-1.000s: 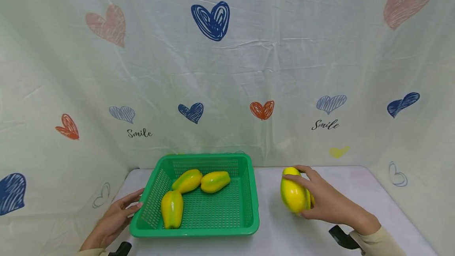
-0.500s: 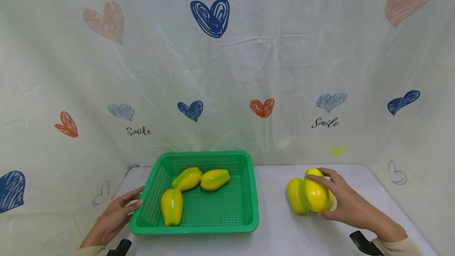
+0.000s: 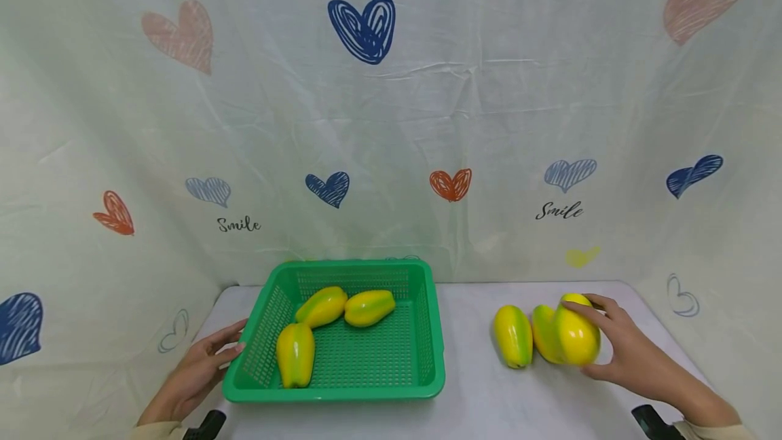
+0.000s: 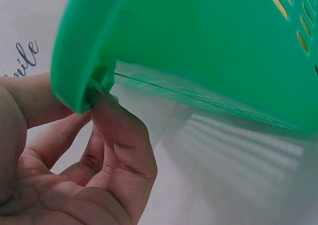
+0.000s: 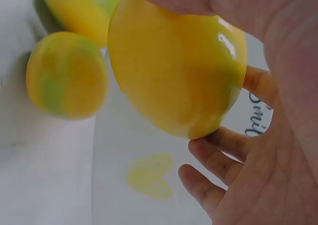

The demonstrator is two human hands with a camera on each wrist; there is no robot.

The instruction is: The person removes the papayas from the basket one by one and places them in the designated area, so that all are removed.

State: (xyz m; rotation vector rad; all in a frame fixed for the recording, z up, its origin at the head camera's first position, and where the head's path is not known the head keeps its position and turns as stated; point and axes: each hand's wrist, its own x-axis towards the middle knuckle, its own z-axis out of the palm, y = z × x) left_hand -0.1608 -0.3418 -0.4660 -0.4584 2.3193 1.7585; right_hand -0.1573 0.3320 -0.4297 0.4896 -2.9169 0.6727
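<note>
Since half a second ago, your right hand [image 3: 635, 355] and its held fruit [image 3: 578, 337] have shifted toward three o'clock. Your left hand [image 3: 197, 369] pinches the green basket [image 3: 336, 396] at its nine o'clock rim; three yellow fruits [image 3: 296, 355] lie inside. Two loose fruits [image 3: 513, 336] lie on the worktop [image 3: 467, 372] at the basket's three o'clock; beyond, your right grip holds its fruit between thumb and fingers. You seem mid-transfer; the next move calls for keeping it clear of its neighbour.

Pale table [image 3: 470, 379], green basket [image 3: 332, 395], two yellow-green fruits [image 3: 513, 336] to its right.
</note>
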